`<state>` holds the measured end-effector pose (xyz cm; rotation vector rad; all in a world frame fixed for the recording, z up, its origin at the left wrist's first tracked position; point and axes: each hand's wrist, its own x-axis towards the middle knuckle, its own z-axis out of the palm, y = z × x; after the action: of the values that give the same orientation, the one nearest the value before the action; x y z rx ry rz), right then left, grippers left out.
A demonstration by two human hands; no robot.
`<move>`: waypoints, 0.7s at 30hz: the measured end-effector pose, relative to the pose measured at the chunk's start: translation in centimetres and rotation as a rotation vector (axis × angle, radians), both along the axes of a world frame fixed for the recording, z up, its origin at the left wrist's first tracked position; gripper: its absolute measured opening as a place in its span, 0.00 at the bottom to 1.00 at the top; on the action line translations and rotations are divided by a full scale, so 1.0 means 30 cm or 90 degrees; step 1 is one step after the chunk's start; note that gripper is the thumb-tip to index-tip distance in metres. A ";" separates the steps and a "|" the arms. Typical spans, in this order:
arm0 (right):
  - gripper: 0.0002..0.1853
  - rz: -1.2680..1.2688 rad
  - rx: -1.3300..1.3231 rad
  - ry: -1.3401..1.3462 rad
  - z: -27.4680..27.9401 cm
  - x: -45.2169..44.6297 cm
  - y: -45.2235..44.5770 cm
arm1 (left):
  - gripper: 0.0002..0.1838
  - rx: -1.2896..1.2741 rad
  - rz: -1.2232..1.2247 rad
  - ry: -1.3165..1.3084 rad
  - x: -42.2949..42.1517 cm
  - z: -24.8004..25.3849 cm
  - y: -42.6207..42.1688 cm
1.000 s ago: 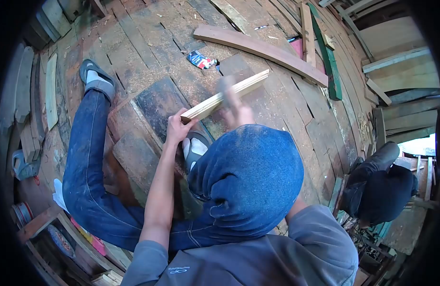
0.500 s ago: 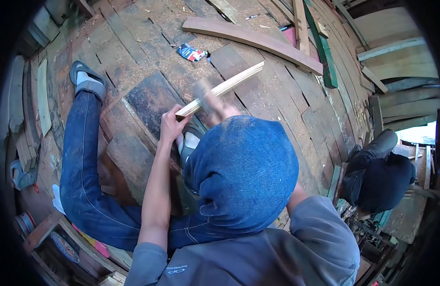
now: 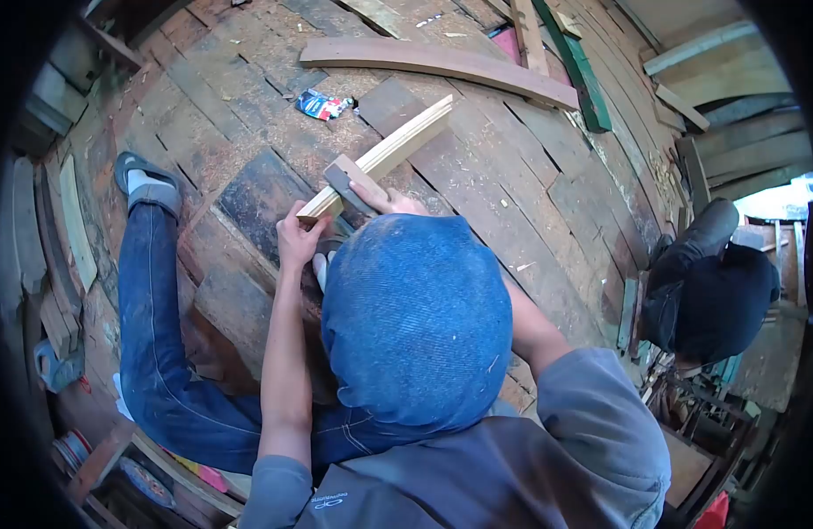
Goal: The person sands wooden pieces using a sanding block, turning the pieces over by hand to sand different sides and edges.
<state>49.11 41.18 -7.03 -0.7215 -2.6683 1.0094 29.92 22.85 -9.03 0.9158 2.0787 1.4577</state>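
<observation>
A pale wooden strip with lengthwise lines along its edge slants up and to the right over the floor. My left hand grips its near end between thumb and fingers. Closed around a short hand tool with a flat greyish side, my right hand is just beyond the left. The tool lies against or just over the strip; its exact kind is unclear. My raised knee in blue denim hides part of the right wrist. Beneath the hands is a dark board.
A long curved plank and a green beam lie ahead. A blue and white packet rests among wood shavings. Another person in dark clothes bends at the right. Timber pieces line the left side.
The tool in my right hand was blurred by motion and now shows sharply against the strip, slightly further left. The whole view has shifted a little. My left hand keeps its grip.
</observation>
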 end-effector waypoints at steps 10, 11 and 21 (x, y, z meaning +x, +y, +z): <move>0.36 -0.274 -0.001 0.104 0.081 -0.055 0.222 | 0.17 -0.036 0.029 0.018 0.018 0.034 0.003; 0.39 -0.115 0.079 0.144 0.021 -0.048 0.166 | 0.17 -0.004 0.027 0.004 0.007 0.001 0.004; 0.35 -0.301 -0.093 0.107 0.067 -0.043 0.276 | 0.13 0.009 0.021 -0.097 0.019 0.042 0.010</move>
<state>47.83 49.45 -5.02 -1.1685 -2.1473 1.0772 30.49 23.15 -7.76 0.7540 1.9832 1.5104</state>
